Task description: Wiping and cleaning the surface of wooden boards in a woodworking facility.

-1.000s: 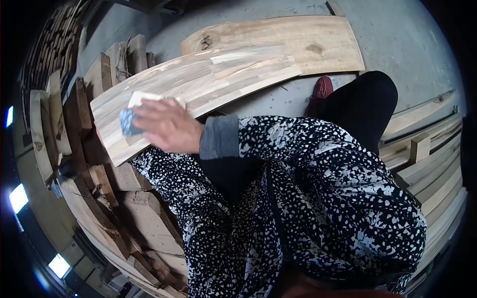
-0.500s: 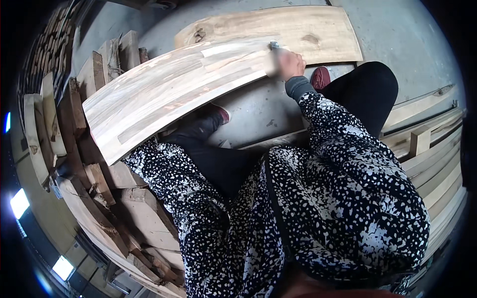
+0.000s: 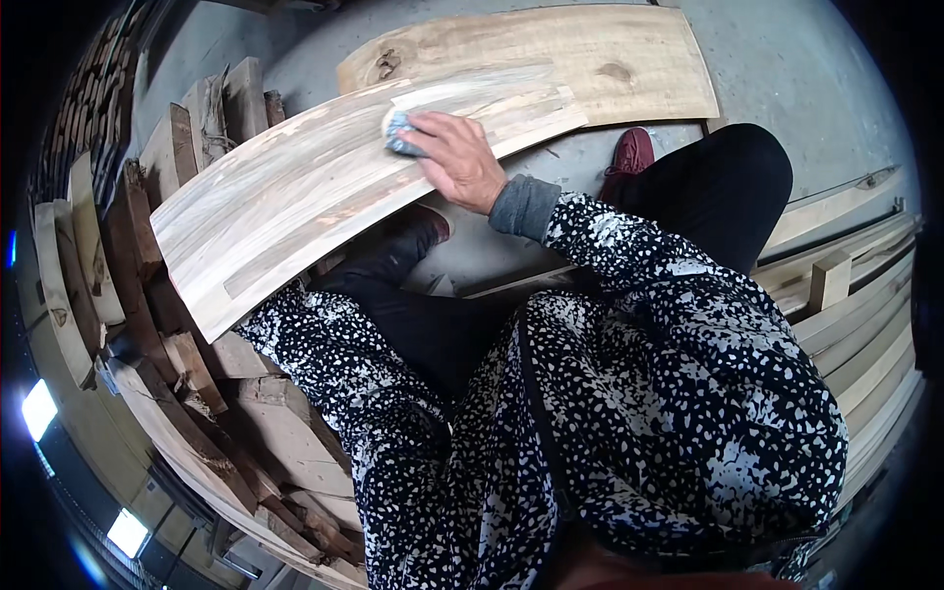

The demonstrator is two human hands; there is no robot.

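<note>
My right hand (image 3: 460,160) is closed around a small blue-and-white pad (image 3: 398,134), perhaps folded cloth or sandpaper; I cannot tell which. It presses the pad on the upper face of a long, pale wooden panel (image 3: 285,202) made of joined strips, near the panel's middle. The panel slants from lower left to upper right across my legs. My left sleeve (image 3: 324,334) reaches under the panel's near left corner, and the left hand is hidden there.
Beyond the panel a wide knotted plank (image 3: 511,41) lies partly beneath its far end. Rough timber offcuts (image 3: 285,413) are piled at my left. Stacked boards (image 3: 865,334) stand at the right. My red shoe (image 3: 632,150) rests on the grey concrete floor (image 3: 787,88).
My right hand has slid with the pad leftward along the panel, from its far right end to the middle. The panel has shifted only slightly.
</note>
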